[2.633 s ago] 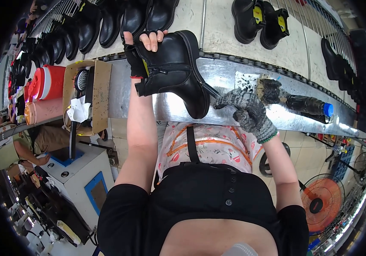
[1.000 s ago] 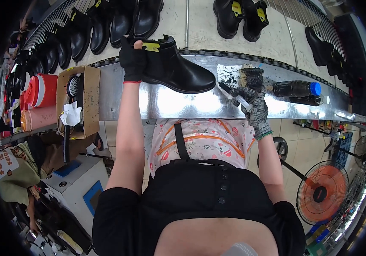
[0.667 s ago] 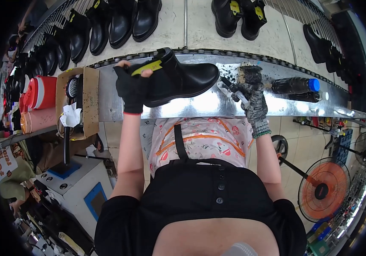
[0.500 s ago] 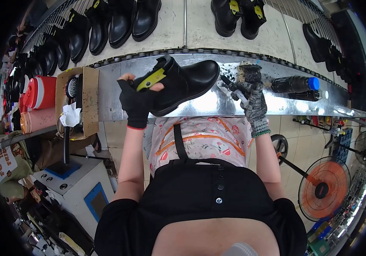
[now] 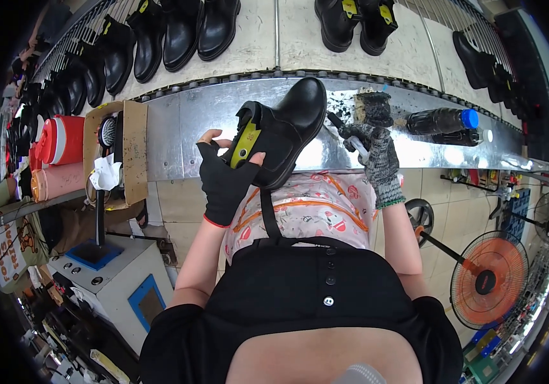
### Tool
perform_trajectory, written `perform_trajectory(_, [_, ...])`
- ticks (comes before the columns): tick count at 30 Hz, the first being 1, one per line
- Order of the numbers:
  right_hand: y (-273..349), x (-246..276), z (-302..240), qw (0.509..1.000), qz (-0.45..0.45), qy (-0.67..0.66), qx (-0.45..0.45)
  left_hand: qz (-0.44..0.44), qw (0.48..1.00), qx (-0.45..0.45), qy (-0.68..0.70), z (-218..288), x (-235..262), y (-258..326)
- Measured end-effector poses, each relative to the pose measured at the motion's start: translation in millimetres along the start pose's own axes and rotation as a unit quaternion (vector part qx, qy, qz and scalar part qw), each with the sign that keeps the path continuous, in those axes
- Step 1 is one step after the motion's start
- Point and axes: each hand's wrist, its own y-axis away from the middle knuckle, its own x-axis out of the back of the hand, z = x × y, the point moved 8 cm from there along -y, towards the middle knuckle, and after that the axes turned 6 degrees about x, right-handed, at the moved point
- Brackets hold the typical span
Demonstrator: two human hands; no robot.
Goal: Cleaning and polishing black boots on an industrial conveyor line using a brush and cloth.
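A black leather ankle boot [image 5: 294,121] is tilted over the near part of the metal ledge, its toe pointing away and to the right. My left hand [image 5: 230,173], in a black glove with bare fingertips, grips its upper by the opening, beside a yellow-green strip [image 5: 246,144]. In a grey knitted glove, my right hand [image 5: 380,157] is closed round a slim tool [image 5: 343,128] with a black end and a pale part; its exact kind is unclear. Just beyond those fingers is a worn, black-stained sponge-like block [image 5: 372,107], by a black-smeared white patch [image 5: 342,105].
Two dark bottles, one with a blue cap [image 5: 469,119], lie at the ledge's right. A cardboard box [image 5: 135,150] holding a hairbrush [image 5: 107,131] stands left, next to a red jug [image 5: 66,141]. Beyond the chain [image 5: 223,82], several black boots [image 5: 182,35] line the conveyor.
My left hand has moved right and slightly nearer, turning the boot so its toe swings from rightward to away from me. My right hand stays almost in place with the tool.
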Motion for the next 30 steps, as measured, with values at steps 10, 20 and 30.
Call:
perform_trajectory(10, [20, -12, -72, 0.991, -0.087, 0.001, 0.104, -0.207, 0.930, 0.237, 0.191, -40, -39, 22])
perform_trajectory(20, [39, -9, -83, 0.972, -0.113, 0.151, 0.138, -0.318, 0.815, 0.325, 0.358, -47, -81, 49])
perform_trajectory(30, [54, 2, -76, 0.970, -0.128, 0.154, 0.136, -0.315, 0.811, 0.329, 0.367, -40, -87, 51])
